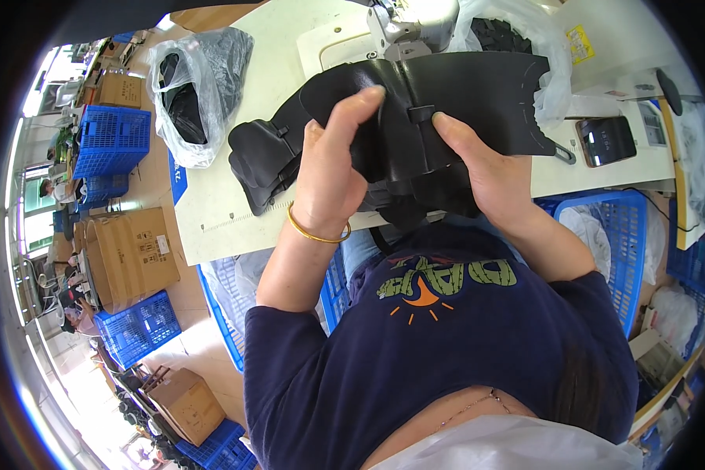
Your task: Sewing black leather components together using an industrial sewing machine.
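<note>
A wide black leather-like panel (482, 90) spans the front of the sewing machine (415, 27), held up over the white table. My left hand (329, 160) is closed on its left part, thumb on top and fingers hidden beneath. My right hand (493, 176) grips the middle near the lower edge, its thumb beside a small black loop (421, 113) on a raised seam. The panel's right end is notched and carries pale marks. More black pieces (262, 153) of the same sort, with straps, trail to the left over the table edge.
A clear plastic bag (225, 70) with black material lies at the table's back left; another bag (552, 47) is behind the panel. A phone (607, 141) rests on the right. Blue crates (630, 243) flank my lap, and cartons (137, 251) stand on the floor at left.
</note>
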Demonstrator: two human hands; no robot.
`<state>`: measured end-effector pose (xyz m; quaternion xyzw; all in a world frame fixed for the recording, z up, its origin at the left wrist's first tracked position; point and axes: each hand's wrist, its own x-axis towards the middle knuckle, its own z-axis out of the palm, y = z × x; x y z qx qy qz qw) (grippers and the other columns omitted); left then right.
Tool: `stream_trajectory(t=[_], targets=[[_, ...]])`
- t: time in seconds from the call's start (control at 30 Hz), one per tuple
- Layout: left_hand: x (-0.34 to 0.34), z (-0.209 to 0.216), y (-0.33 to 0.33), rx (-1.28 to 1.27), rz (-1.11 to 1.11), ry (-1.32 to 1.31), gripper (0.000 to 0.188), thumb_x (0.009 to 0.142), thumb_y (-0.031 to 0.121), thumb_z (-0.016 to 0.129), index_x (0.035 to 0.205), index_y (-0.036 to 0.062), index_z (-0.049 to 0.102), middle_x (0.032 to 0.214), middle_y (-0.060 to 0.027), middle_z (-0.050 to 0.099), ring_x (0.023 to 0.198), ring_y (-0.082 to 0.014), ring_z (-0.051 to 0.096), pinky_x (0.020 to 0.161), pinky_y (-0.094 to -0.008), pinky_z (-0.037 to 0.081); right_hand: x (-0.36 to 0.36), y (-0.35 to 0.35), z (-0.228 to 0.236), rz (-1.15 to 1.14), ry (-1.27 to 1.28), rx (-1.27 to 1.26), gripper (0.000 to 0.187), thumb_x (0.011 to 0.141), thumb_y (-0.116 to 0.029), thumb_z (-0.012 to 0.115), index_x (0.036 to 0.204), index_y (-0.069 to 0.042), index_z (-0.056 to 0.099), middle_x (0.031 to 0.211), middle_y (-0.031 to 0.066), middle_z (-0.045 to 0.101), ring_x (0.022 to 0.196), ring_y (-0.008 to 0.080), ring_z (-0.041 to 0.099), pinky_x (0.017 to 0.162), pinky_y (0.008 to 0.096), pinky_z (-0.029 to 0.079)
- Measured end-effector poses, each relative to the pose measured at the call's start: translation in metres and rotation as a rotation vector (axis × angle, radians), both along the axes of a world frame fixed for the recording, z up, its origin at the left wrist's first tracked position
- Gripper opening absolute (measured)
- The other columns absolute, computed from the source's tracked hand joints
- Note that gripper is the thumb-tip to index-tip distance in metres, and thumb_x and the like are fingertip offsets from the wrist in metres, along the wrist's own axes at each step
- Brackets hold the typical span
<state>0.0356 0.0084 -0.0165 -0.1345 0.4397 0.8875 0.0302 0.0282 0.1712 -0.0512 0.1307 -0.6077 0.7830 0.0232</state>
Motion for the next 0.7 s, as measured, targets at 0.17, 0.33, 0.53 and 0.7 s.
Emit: stream_trajectory(t=[0.17,0.33,0.53,0.7], targets=[[0.001,-0.003,0.000,-0.193,-0.110,0.105,0.018,0.078,-0.003,0.067,0.096,-0.0038,0.066,0.089,-0.0079,0.069,0.077,-0.0142,0.066,0.072,-0.0270,0.054,0.003,0.001,0.005,0.059,-0.099,-0.046,0.020,0.087,-0.004,0.063,0.106,0.001,0.060,0.099,0.0052,0.063,0.087,0.0107,0.060,0.076,0.0243,0.049],[0.000,-0.002,0.000,-0.214,-0.122,0.119,0.019,0.076,-0.006,0.068,0.094,-0.0040,0.067,0.088,-0.0096,0.069,0.078,-0.0148,0.067,0.073,-0.0272,0.055,0.003,0.001,0.005,0.063,-0.102,-0.041,0.021,0.087,-0.004,0.063,0.106,0.001,0.060,0.099,0.0050,0.063,0.087,0.0106,0.060,0.077,0.0239,0.049],[-0.003,0.002,-0.001,-0.208,-0.104,0.135,0.018,0.075,-0.007,0.067,0.093,-0.0042,0.068,0.088,-0.0106,0.069,0.077,-0.0156,0.067,0.072,-0.0277,0.055,0.004,-0.003,0.014,0.036,-0.160,-0.067,0.018,0.087,-0.005,0.063,0.104,0.000,0.060,0.091,0.0042,0.063,0.076,0.0092,0.060,0.062,0.0221,0.049],[-0.012,0.016,-0.008,-0.223,-0.108,0.125,0.021,0.074,-0.005,0.068,0.096,-0.0032,0.065,0.087,-0.0098,0.068,0.075,-0.0161,0.066,0.070,-0.0272,0.055,-0.006,0.005,0.024,0.004,-0.176,-0.226,0.013,0.089,-0.008,0.060,0.099,0.000,0.060,0.082,0.0043,0.063,0.063,0.0079,0.058,0.051,0.0209,0.045]])
